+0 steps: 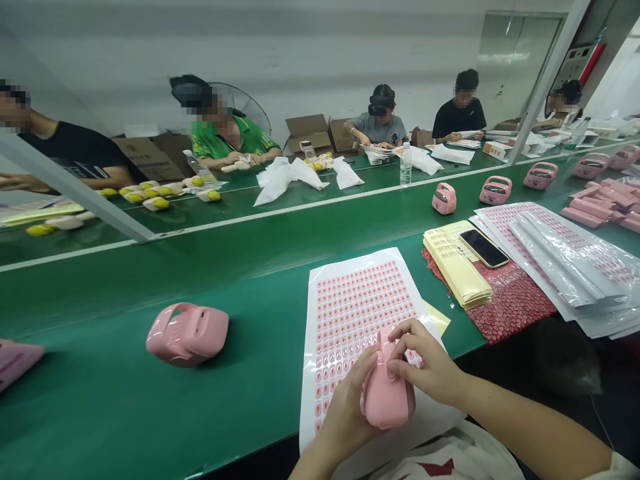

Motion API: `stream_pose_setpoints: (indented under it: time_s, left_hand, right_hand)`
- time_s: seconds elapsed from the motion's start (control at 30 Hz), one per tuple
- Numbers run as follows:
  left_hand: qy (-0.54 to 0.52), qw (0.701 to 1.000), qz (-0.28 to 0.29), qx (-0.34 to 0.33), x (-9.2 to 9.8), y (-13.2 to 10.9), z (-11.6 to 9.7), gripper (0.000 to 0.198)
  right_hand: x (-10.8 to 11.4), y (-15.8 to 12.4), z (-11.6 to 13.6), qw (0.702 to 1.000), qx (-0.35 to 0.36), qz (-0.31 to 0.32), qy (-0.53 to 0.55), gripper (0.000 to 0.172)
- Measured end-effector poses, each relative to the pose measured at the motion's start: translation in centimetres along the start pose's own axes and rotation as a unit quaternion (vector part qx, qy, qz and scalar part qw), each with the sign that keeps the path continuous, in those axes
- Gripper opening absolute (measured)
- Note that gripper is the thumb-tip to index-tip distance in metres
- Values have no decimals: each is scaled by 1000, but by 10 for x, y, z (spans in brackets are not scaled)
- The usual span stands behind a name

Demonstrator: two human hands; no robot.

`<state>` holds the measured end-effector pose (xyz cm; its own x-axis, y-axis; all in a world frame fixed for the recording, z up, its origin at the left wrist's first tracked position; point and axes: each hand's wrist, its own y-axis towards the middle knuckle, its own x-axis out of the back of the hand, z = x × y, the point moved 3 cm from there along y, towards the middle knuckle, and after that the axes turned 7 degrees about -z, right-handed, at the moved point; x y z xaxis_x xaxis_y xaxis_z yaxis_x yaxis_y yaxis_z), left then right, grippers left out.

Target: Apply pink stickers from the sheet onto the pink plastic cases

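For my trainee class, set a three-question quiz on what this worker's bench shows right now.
1. True or false: the left hand and right hand both grip one pink casing above the sticker sheet.
2. Which thing lies by the yellow sheets, right of the sticker sheet? A) scissors B) a phone C) a cup
3. Fill in: the second pink casing, left of the sticker sheet, lies untouched on the ______ belt.
Key: 1 true; 2 B; 3 green.
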<state>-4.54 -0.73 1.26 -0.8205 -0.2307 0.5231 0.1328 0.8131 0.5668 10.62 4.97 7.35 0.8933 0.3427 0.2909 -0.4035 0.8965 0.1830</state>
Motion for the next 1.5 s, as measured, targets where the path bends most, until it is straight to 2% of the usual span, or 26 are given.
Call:
stream_pose_setpoints:
  time_s: [0.27, 0.47, 0.53, 0.6, 0.7, 0.8, 0.87, 1.0, 1.07, 1.23, 1.33, 1.43, 1.5]
  left_hand:
    - [23, 1000, 0, -12, -1, 1, -1, 85]
    - [19, 1000, -11, 18, -4, -1, 0, 90]
    - [21, 1000, -14, 6, -5, -3, 0, 88]
    - [22, 999, -16, -20, -6, -3, -1, 85]
    - [20, 999, -23, -39, -5, -2, -2, 83]
    - [29, 998, -35, -51, -3, 1, -4, 82]
    - [36, 997, -39, -54, -2, 3, -5, 80]
    - [48, 997, -44, -48, -1, 6, -8, 81]
    - [51, 996, -46, -64, 0, 7, -10, 80]
    - [23, 993, -62, -101, 0, 7, -9, 80]
    - [-6, 993, -62, -97, -3, 5, -6, 84]
    - [-67, 996, -40, -37, -2, 4, -3, 90]
    - [-143, 989, -36, 23, 1, 7, -1, 94]
  right_hand:
    - [-4, -4, -5, 999, 13, -10, 34, 7]
    - [-6, -8, -14, 998, 52, -40, 8, 9]
    - [-5, -9, -13, 994, 94, -48, -28, 8]
    - [-3, -10, -8, 980, 168, -62, -85, 5]
    - [-1, -16, -1, 933, 299, -78, -187, 11]
    - [-2, -21, -2, 897, 359, -73, -247, 24]
    - [-3, -23, -5, 901, 345, -71, -253, 31]
    - [-8, -21, -11, 938, 268, -81, -205, 54]
    - [-12, -19, -12, 955, 233, -68, -172, 58]
    - [-20, -10, -10, 983, 169, -28, -69, 41]
    - [-17, 2, -15, 996, 90, -24, -9, 34]
    - [-8, 18, -30, 998, -24, 10, 54, 32]
    - [-6, 25, -42, 990, -87, 67, 94, 31]
